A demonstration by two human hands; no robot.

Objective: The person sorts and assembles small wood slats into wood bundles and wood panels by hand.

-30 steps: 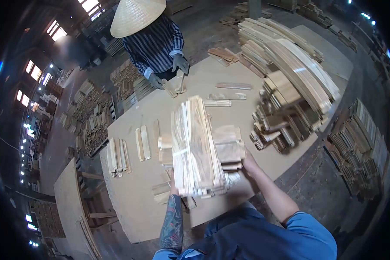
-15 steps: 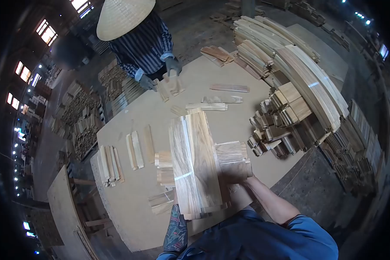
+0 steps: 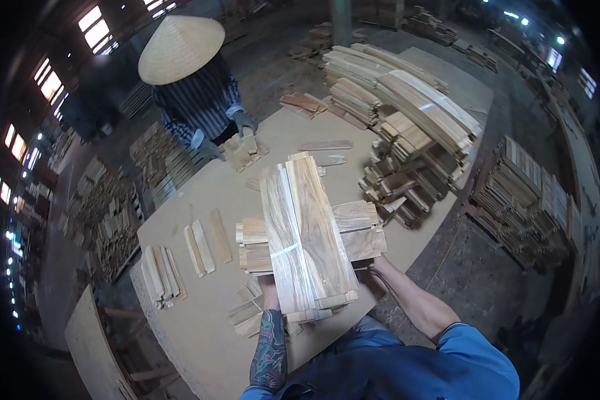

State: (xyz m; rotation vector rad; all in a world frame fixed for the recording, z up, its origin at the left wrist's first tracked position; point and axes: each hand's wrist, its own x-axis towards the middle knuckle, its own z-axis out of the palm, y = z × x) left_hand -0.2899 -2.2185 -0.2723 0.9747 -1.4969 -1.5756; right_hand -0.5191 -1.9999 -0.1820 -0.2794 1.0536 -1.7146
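A stack of wooden boards (image 3: 307,233) lies lengthwise across a second, crosswise stack (image 3: 363,233); a light strip crosses the upper stack. My left hand (image 3: 268,285) reaches under the left side of the crosswise stack, its fingers hidden by the wood. At the right end of that stack is my right hand (image 3: 375,265), mostly covered by the boards. Both stacks appear lifted together above the table (image 3: 180,333). Beside my left forearm, a small bundle of short boards (image 3: 247,310) rests on the table.
Across the table a person in a conical hat (image 3: 182,50) holds small wood pieces (image 3: 245,150) with gloved hands. Narrow strips (image 3: 161,277) lie at the left. Long curved boards (image 3: 427,100) and a dark pile (image 3: 403,190) stand at the right.
The view has turned to the right. The crosswise stack shows more fully under the upper one. The other person's hands have shifted the small pieces.
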